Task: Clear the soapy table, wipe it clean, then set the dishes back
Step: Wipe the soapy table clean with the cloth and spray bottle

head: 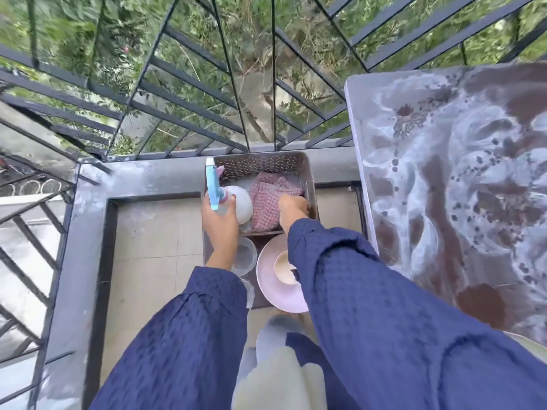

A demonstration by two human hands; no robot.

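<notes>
Head view: gear picked for wiping bench.
Left hand gripped spray bottle; right hand touched cloth, grip unclear.

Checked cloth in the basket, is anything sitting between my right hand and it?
Nothing visible does. The right hand is down at the right edge of the checked cloth inside the basket. The spray bottle, held in the left hand, is on the cloth's left side, clear of that path.
</notes>
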